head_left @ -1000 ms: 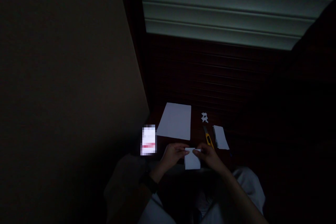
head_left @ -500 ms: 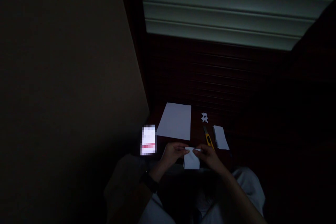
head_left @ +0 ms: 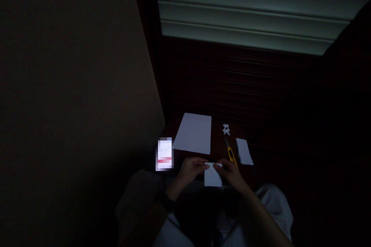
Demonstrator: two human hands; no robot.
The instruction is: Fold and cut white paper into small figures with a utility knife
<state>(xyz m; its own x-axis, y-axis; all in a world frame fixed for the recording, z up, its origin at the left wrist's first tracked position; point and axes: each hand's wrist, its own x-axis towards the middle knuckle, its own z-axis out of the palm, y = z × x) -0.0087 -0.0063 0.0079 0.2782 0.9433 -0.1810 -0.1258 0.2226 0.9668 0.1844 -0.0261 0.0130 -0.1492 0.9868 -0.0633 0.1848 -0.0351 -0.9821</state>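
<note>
A small folded piece of white paper (head_left: 213,177) hangs between my hands at the near edge of the dark table. My left hand (head_left: 191,168) pinches its upper left corner between thumb and fingers. At the upper right corner, my right hand (head_left: 230,171) grips the same paper, its thumb lying on the front face. Just beyond my right hand lies a yellow utility knife (head_left: 230,154) with its blade pointing away from me. The fingers behind the paper are hidden.
A large white sheet (head_left: 194,133) lies at the back left, beside a lit, blurred screen (head_left: 164,155). Small paper scraps (head_left: 226,129) sit at the back. A stack of folded white paper (head_left: 245,151) is on the right. A wall (head_left: 116,65) rises on the left.
The folded paper has turned slightly, so the layers that showed at its left edge now line up. Both hands keep their hold in nearly the same place.
</note>
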